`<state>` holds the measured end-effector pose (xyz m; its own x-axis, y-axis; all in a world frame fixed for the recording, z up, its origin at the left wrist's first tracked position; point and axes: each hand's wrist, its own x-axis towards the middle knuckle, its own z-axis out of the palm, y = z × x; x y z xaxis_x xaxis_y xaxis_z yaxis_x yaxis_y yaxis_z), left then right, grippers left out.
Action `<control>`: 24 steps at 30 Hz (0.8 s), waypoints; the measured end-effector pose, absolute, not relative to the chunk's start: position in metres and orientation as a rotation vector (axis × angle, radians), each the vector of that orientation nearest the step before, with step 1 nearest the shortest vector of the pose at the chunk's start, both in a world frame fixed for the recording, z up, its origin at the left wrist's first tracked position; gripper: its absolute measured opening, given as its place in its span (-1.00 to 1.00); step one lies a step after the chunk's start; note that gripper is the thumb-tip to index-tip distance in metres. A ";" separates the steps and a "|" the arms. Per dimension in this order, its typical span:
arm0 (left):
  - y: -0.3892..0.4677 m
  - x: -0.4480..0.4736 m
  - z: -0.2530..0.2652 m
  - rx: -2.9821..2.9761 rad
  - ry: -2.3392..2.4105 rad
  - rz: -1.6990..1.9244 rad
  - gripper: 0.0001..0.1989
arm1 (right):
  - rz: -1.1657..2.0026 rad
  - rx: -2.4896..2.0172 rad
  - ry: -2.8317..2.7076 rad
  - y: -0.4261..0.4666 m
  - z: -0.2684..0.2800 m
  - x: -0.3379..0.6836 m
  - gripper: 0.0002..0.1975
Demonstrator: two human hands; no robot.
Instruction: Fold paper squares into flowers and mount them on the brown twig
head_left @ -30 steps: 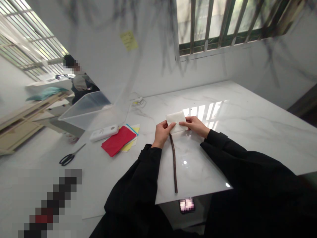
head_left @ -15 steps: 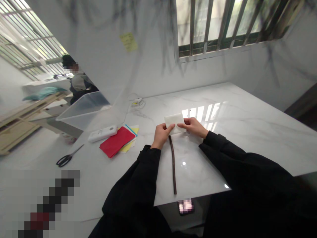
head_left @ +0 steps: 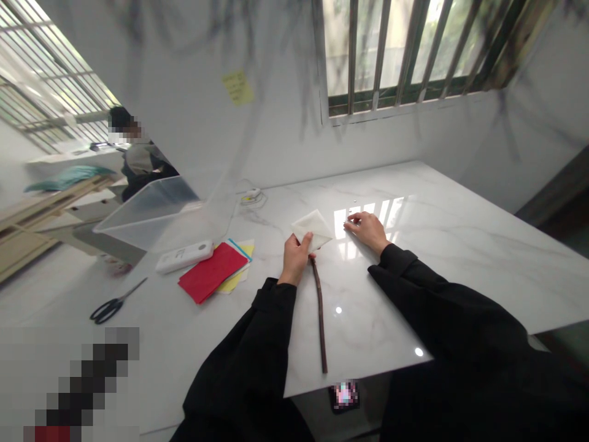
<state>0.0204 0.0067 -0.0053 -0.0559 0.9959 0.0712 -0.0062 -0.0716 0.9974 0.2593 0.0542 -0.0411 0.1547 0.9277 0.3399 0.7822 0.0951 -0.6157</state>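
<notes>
My left hand (head_left: 295,259) is closed on a folded piece of off-white paper (head_left: 313,226), with the thumb on top. A thin brown stick (head_left: 321,319) lies lengthwise on the white marbled table, its far end just under that hand. To the right, apart from the paper, my right hand (head_left: 367,231) hovers at or just above the tabletop with thumb and fingertips pinched together. Whatever may be between those fingertips is too small to name. Beside them, tiny shiny specks (head_left: 354,201) lie in the window's reflection.
On the left are red paper sheets (head_left: 214,272) over yellow and blue ones, a white oblong device (head_left: 184,256) and black-handled scissors (head_left: 108,309). A clear plastic bin (head_left: 142,212) stands behind them. A person (head_left: 140,159) sits farther off. A phone (head_left: 345,396) shows below the table's front edge.
My right hand has let go of the paper and moved right to the tiny specks. The paper has turned in my left hand, one corner now pointing away.
</notes>
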 end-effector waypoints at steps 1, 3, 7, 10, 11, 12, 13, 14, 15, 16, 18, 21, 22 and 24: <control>0.007 0.020 -0.006 1.237 1.206 1.306 -0.59 | 0.257 -1.719 -1.649 0.057 -0.041 0.258 -0.71; 0.008 0.020 -0.007 1.258 1.205 1.308 -0.60 | 0.285 -1.731 -1.638 0.062 -0.039 0.257 -0.72; 0.010 0.020 -0.010 1.297 1.214 1.311 -0.61 | 0.353 -1.731 -1.619 0.066 -0.036 0.257 -0.81; 0.010 0.021 -0.011 1.310 1.206 1.316 -0.61 | 0.354 -1.700 -1.608 0.065 -0.034 0.257 -0.85; 0.010 0.021 -0.012 1.311 1.205 1.319 -0.62 | 0.346 -1.693 -1.595 0.064 -0.033 0.257 -0.85; 0.010 0.021 -0.012 1.310 1.206 1.319 -0.62 | 0.341 -1.681 -1.579 0.063 -0.032 0.257 -0.86; 0.010 0.021 -0.012 1.311 1.209 1.318 -0.62 | 0.343 -1.660 -1.560 0.062 -0.030 0.257 -0.87; 0.010 0.022 -0.012 1.315 1.215 1.316 -0.63 | 0.356 -1.629 -1.538 0.061 -0.029 0.256 -0.88; 0.009 0.022 -0.012 1.322 1.219 1.314 -0.63 | 0.381 -1.589 -1.521 0.059 -0.027 0.256 -0.90; 0.009 0.021 -0.012 1.331 1.221 1.312 -0.64 | 0.417 -1.544 -1.507 0.058 -0.026 0.255 -0.92; 0.009 0.021 -0.012 1.349 1.212 1.311 -0.65 | 0.515 -1.452 -1.496 0.054 -0.025 0.253 -0.93; 0.009 0.021 -0.012 1.349 1.173 1.312 -0.64 | 0.690 -1.317 -1.498 0.046 -0.025 0.248 -0.91; 0.009 0.021 -0.012 1.344 1.159 1.311 -0.63 | 0.752 -1.274 -1.490 0.044 -0.025 0.246 -0.90; 0.009 0.021 -0.012 1.333 1.136 1.307 -0.61 | 0.871 -1.213 -1.457 0.039 -0.025 0.244 -0.87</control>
<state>0.0206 0.0086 -0.0124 0.0099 0.9886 0.1502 0.0112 -0.1503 0.9886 0.2441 0.0394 -0.0254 0.0118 0.9695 0.2449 0.2431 0.2348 -0.9411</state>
